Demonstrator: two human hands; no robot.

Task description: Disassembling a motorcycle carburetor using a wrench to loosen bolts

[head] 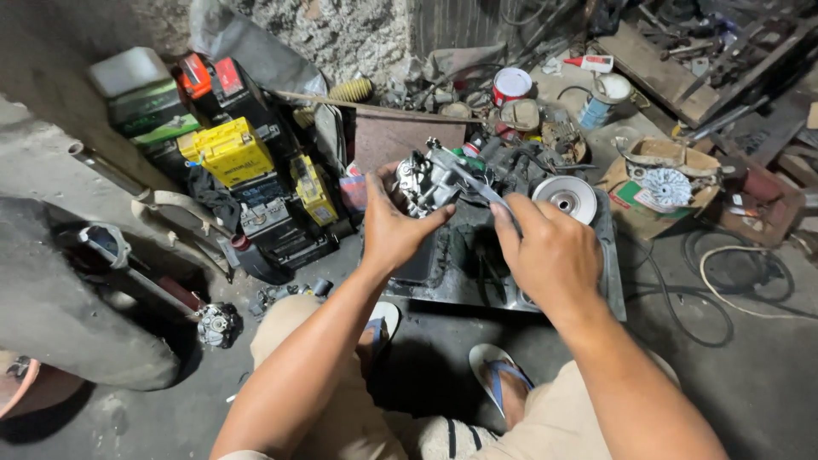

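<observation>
Both hands, left hand [394, 230] and right hand [550, 253], partly hide metal engine part [429, 181].

Silver engine assy [430, 181] held above metal tray, wrench [477, 183] on it.

Left hand [394, 228], right hand [550, 251] gripping.

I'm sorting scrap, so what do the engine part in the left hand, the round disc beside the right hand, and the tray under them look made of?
The engine part looks like cast aluminium: pale grey with dull glints. The round disc seems to be polished metal, smooth and bright around a central hole. The tray appears to be sheet metal, dark with oily grime; its exact metal is unclear.
</observation>
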